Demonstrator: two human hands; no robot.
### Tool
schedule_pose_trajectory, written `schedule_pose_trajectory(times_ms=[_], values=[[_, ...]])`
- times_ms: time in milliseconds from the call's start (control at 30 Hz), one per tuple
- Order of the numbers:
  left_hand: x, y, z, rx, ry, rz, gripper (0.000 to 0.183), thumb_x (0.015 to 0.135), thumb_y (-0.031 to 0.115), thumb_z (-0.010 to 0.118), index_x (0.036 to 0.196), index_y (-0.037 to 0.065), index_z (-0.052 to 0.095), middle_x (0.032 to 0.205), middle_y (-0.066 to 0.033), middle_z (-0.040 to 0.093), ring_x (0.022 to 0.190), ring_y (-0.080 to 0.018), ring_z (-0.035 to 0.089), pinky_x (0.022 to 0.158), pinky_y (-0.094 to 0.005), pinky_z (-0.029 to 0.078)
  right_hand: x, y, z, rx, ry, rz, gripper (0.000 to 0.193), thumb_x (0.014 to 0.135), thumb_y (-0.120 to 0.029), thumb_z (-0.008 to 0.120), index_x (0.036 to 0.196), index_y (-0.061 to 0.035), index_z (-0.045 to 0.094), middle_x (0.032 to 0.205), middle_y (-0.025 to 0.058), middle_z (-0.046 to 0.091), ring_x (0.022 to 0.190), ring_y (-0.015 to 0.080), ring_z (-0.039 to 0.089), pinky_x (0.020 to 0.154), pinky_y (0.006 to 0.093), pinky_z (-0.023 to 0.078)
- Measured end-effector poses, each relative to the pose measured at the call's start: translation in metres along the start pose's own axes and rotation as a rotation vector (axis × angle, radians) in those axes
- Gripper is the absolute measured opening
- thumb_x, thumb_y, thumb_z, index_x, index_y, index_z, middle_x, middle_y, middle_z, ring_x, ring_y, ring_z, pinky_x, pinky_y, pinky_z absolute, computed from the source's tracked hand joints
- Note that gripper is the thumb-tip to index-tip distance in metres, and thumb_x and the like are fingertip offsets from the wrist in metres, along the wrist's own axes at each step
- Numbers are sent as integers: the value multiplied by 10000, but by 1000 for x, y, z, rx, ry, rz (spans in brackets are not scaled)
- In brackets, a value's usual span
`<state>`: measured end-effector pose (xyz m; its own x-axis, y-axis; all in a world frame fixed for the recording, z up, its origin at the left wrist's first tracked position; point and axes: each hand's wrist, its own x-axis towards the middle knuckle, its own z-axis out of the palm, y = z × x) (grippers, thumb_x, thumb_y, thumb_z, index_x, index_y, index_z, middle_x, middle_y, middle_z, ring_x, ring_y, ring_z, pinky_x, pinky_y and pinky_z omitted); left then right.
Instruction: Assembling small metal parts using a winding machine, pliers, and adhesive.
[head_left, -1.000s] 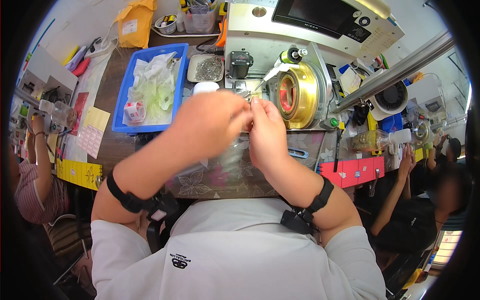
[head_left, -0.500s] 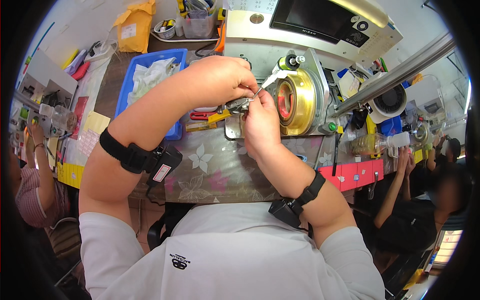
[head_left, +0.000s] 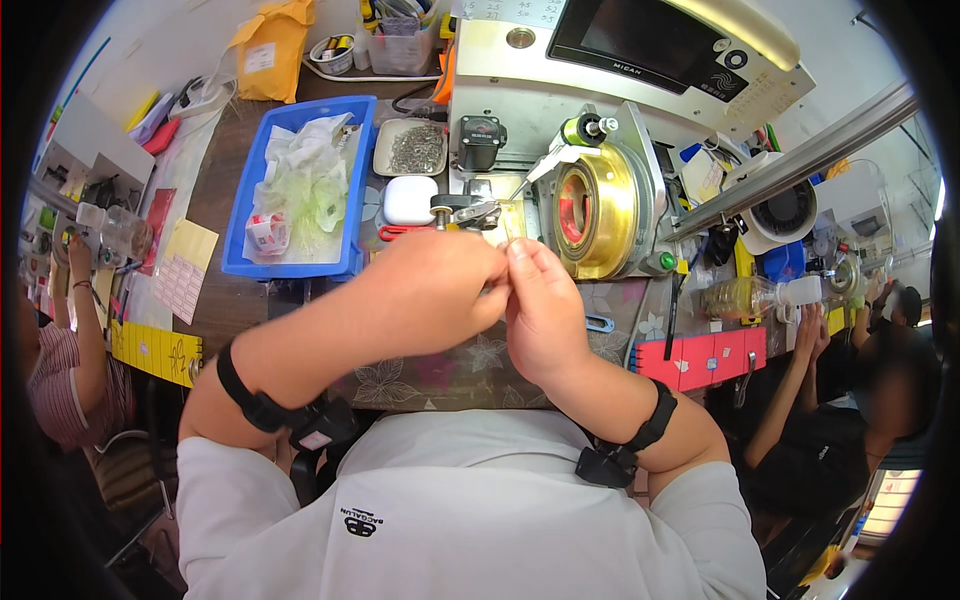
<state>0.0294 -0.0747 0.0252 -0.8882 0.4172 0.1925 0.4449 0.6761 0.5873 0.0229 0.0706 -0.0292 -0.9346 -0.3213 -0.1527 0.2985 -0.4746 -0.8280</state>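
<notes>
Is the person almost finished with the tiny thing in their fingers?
Hard to say. Both hands are busy: the left hand and right hand meet fingertip to fingertip in front of the gold round machine, pinching something too small to see. The blue tray holds a pile of clear bags, and the small dish holds many little metal pieces. No finished piece can be told apart on the table.

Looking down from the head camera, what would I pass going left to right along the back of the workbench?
Blue tray holding white wrappings → metal dish of small parts → small white case → brass-coloured round machine wheel → clear plastic bottle lying on its side.
</notes>
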Motion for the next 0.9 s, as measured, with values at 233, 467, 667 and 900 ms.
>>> schedule_pose_trajectory(times_ms=[233,467,667,900], values=[[-15,-4,29,-496,212,-391,163,841,143,667,869,-16,648,677,-47,609,576,-104,537,522,-261,421,-23,-2,-40,-601,-81,-147,135,911,-152,606,908,-18,594,801,23,560,661,101,500,584,258,414],[-3,10,58,-583,366,-365,123,884,101,601,925,-14,611,710,-25,583,601,-80,506,547,-242,418,-36,-29,-55,-1177,-378,-589,140,843,-114,658,908,-3,601,775,90,548,663,182,521,608,278,429],[-12,-1,59,-491,340,-347,94,892,91,583,919,3,603,733,-23,557,660,-88,495,607,-241,414,-36,-11,-76,-893,-46,172,280,913,-268,584,892,11,588,684,25,536,622,124,518,559,276,424],[-13,0,61,-492,383,-365,106,900,105,586,935,6,600,734,-8,550,659,-79,487,604,-238,408,-11,4,-66,-559,-15,422,349,957,-370,492,803,-58,519,652,4,490,530,101,445,484,246,371]])
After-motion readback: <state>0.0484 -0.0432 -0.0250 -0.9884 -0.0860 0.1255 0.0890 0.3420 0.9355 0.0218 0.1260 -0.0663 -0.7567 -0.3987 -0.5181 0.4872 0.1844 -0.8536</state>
